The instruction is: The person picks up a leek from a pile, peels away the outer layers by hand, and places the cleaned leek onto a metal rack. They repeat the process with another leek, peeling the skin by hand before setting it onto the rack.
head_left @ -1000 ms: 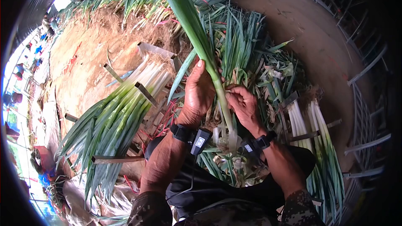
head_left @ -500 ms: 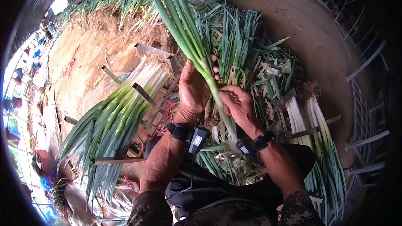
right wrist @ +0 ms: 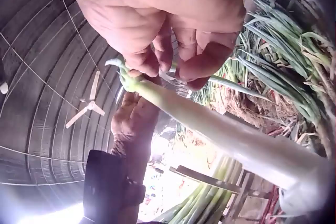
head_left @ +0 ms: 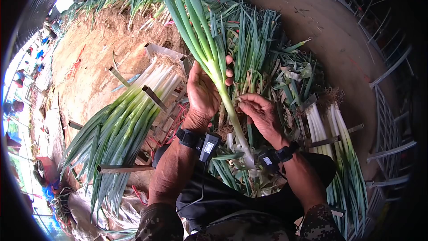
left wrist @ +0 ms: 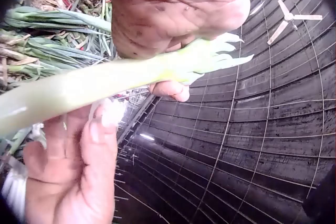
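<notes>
In the head view, a long green onion (head_left: pixel 228 102) slants across the middle, green leaves uppermost. My left hand (head_left: pixel 203 90) holds it just below where the leaves fan out, fingers curled behind it and fingertips showing on the far side. My right hand (head_left: pixel 261 114) is beside the pale stalk, thumb and forefinger pinching a thin whitish strip of skin (left wrist: pixel 109 115), seen in the left wrist view. Loose translucent skin (head_left: pixel 248 157) hangs round the onion's lower end. In the right wrist view the stalk (right wrist: pixel 226 129) passes below my right hand's curled fingers.
At left, a rack (head_left: pixel 125 168) with metal posts holds a bundle of cleaned green onions (head_left: pixel 129 111); another bundle (head_left: pixel 341 138) lies at right. Uncleaned onions (head_left: pixel 254 40) and discarded leaves (head_left: pixel 294 80) are heaped ahead. Bare ground (head_left: pixel 330 27) extends at upper right.
My left hand and the green onion have moved slightly left, and the leaves have spread more into view. My right hand's fingertips have come away from the stalk to the right.
</notes>
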The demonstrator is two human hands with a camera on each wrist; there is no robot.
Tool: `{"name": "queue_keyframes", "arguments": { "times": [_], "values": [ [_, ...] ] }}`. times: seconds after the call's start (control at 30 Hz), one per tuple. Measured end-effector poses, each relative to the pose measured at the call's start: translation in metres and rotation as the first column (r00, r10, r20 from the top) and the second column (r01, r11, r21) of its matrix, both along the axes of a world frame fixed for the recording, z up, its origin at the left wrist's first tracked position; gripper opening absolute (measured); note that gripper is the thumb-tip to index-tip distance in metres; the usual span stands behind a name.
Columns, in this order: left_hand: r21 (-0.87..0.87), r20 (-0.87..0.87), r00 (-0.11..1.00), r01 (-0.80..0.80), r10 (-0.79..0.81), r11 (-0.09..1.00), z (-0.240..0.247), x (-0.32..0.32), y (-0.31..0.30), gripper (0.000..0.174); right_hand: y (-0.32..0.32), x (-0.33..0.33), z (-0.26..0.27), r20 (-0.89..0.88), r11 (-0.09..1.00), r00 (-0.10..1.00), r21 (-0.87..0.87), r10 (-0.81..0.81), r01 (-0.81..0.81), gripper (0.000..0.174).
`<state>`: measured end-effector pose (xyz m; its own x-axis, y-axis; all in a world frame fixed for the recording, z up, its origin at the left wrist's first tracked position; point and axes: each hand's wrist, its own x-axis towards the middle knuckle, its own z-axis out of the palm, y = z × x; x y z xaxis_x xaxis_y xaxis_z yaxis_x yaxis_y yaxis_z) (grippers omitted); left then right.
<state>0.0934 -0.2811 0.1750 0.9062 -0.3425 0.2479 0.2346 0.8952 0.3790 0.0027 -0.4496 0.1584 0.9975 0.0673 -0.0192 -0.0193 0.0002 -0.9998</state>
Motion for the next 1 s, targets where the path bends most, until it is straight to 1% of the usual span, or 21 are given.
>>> {"name": "queue_keyframes", "arguments": {
  "times": [0.1,0.13,0.23,0.27,0.37,0.4,0.5,0.53,0.6,0.7,0.8,0.83,0.9,0.93,1.0],
  "values": [
    [0.035,-0.043,0.999,0.004,-0.003,0.999,0.008,-0.002,-0.004,0.055,0.01,-0.007,0.011,-0.019,0.998,1.0,-0.063,-0.022,0.021,0.037],
    [0.024,0.013,0.994,0.112,-0.112,0.993,0.003,-0.001,0.003,0.046,0.009,-0.007,0.009,-0.055,1.0,0.998,-0.003,0.005,-0.006,0.044],
    [0.18,0.003,0.998,-0.066,0.067,0.981,-0.001,-0.002,-0.003,0.039,0.012,-0.004,-0.008,0.076,0.997,0.996,0.063,-0.051,0.046,0.05],
    [0.16,-0.027,0.997,-0.063,0.068,0.985,-0.002,-0.002,-0.004,0.035,0.011,-0.005,-0.012,0.084,0.999,0.995,-0.008,-0.053,0.054,0.05],
    [0.242,-0.051,0.994,-0.081,0.096,0.967,-0.012,0.001,-0.004,0.032,0.016,-0.008,-0.011,0.084,0.989,0.994,-0.127,-0.066,0.076,0.042],
    [0.246,-0.053,0.993,-0.09,0.106,0.965,-0.009,-0.001,-0.005,0.03,0.017,-0.007,-0.016,0.123,0.987,0.988,-0.125,-0.088,0.104,0.037],
    [0.29,-0.074,0.982,-0.148,0.176,0.945,-0.002,-0.008,-0.009,0.036,0.02,-0.001,-0.024,0.219,0.976,0.964,-0.126,-0.149,0.179,0.035],
    [0.287,-0.093,0.973,-0.177,0.212,0.941,-0.003,-0.009,-0.012,0.037,0.02,0.0,-0.023,0.249,0.965,0.958,-0.178,-0.144,0.192,0.032],
    [0.316,-0.094,0.97,-0.182,0.222,0.931,-0.003,-0.011,-0.012,0.036,0.02,0.002,-0.021,0.308,0.935,0.942,-0.28,-0.129,0.22,0.025],
    [0.362,-0.091,0.961,-0.214,0.263,0.907,-0.004,-0.01,-0.014,0.035,0.018,0.008,-0.034,0.479,0.885,0.871,-0.352,-0.111,0.306,0.019],
    [0.413,-0.107,0.951,-0.222,0.289,0.883,-0.009,-0.009,-0.012,0.033,0.019,0.006,-0.034,0.59,0.855,0.801,-0.363,-0.097,0.371,0.018],
    [0.429,-0.115,0.949,-0.219,0.294,0.876,-0.01,-0.009,-0.011,0.032,0.019,0.003,-0.031,0.526,0.879,0.845,-0.352,-0.098,0.321,0.017],
    [0.473,-0.111,0.929,-0.263,0.353,0.841,-0.012,-0.005,-0.006,0.028,0.017,-0.01,-0.025,0.386,0.921,0.918,-0.319,-0.091,0.225,0.017],
    [0.494,-0.109,0.918,-0.283,0.381,0.822,-0.013,-0.002,-0.004,0.026,0.018,-0.011,-0.028,0.435,0.942,0.897,-0.262,-0.08,0.211,0.016],
    [0.433,-0.098,0.89,-0.364,0.445,0.825,-0.015,0.003,-0.002,0.023,0.016,-0.02,-0.032,0.309,0.981,0.946,-0.126,-0.102,0.147,0.014]
  ]
}}
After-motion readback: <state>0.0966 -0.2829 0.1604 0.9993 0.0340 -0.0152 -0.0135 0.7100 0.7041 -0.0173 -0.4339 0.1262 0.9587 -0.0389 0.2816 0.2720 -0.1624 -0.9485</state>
